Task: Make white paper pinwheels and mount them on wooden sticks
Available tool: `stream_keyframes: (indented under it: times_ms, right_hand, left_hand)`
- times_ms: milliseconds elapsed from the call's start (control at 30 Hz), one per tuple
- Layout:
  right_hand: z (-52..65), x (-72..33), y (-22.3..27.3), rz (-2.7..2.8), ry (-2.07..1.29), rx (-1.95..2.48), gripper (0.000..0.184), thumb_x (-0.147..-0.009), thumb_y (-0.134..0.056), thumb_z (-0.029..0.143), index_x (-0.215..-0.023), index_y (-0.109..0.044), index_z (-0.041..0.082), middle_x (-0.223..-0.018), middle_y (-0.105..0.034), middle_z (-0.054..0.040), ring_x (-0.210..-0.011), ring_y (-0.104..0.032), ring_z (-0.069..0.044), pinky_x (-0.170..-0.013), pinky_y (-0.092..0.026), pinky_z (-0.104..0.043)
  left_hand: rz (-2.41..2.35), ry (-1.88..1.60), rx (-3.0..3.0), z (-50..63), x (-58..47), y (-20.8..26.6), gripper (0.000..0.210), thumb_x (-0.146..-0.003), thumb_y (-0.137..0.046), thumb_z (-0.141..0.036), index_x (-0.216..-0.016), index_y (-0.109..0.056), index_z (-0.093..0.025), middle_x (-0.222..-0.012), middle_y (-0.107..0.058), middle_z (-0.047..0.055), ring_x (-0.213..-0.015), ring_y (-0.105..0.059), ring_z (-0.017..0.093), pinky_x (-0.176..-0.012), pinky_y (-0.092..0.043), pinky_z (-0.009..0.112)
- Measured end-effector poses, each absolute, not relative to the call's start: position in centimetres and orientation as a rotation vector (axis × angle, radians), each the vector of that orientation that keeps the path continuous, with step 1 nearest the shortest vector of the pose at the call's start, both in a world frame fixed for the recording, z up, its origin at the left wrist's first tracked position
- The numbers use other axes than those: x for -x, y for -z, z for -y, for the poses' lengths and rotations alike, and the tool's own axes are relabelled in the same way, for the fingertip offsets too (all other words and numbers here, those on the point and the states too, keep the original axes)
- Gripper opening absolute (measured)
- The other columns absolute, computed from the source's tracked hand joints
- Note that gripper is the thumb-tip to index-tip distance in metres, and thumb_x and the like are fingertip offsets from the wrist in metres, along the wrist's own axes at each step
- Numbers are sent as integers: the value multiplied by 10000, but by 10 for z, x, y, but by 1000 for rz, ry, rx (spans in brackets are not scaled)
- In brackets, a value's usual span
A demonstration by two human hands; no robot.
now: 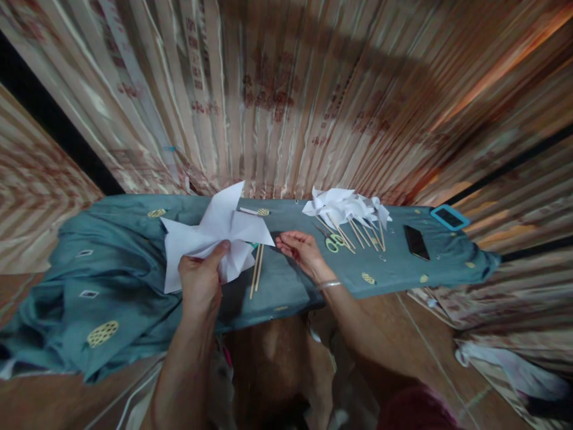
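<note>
The pinwheel (210, 224) is white — the cloth (286, 286) teal, with yellow pineapples (102, 334).

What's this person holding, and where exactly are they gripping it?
The left hand holds the white paper pinwheel near its middle, thumb on top. The right hand is pinched; whether it holds anything small cannot be told.

White paper pinwheel (219, 224) — above teal cloth (286, 286)

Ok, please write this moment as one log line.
left hand: holds pinwheel | right hand: near pinwheel tip | sticks, scissors: on cloth
</note>
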State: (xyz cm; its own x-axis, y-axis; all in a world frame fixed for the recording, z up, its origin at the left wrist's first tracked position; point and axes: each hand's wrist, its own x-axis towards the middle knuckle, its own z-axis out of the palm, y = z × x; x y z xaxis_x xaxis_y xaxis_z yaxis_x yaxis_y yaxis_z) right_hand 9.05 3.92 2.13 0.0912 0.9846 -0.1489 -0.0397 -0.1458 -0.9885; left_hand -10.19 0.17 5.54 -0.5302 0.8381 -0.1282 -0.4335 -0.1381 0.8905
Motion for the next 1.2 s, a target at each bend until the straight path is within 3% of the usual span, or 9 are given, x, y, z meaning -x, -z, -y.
stream_keyframes:
  times_ms: [167, 400, 800, 1000, 1200]
  right_hand:
    - [9, -99, -35, 805, -1557, 997, 313, -535, -897, 319, -792, -746, 222, -814, -764, -5, -738, -710, -139, -732, -595, -252]
    - [25, -112, -32, 707, -1607, 887, 220, -620, -860, 306, -791, -744, 232, -817, -750, 3, -704, -688, -119, -702, -585, -233]
    - [26, -143, -21, 533, -1671, 762, 235, -602, -875, 242, -803, -761, 201, -783, -751, 6, -677, -690, -88, -654, -574, -157]
    - [21, -162, 0, 522, -1623, 893, 258, -576, -893, 246, -794, -772, 178, -834, -779, -32, -805, -733, -135, -785, -580, -191]
    - [13, -179, 10, 541, -1589, 1048, 292, -474, -924, 244, -718, -772, 195, -752, -773, -11, -702, -719, -110, -720, -582, -168]
  left_hand:
    - [-1196, -1794, -570, -2, 93, -51, 249, -495, -820, -215, -684, -679, -135, -743, -726, 23, -804, -705, 217, -846, -571, 363]
    - [-1160, -1730, -649, -5, 67, -48, 262, -503, -833, -178, -718, -684, -158, -817, -744, 14, -848, -700, 189, -910, -545, 346]
    - [-1248, -1611, -735, -16, 30, -34, 247, -475, -835, -207, -668, -689, -156, -774, -750, 33, -788, -702, 211, -776, -570, 314]
    - [-1298, -1488, -819, -16, 14, -20, 290, -503, -810, -225, -762, -710, -142, -796, -756, 31, -759, -696, 206, -748, -552, 319]
    - [-1319, -1427, -896, -16, 13, -6, 268, -526, -784, -234, -767, -698, -155, -845, -751, 42, -838, -696, 226, -785, -538, 338]
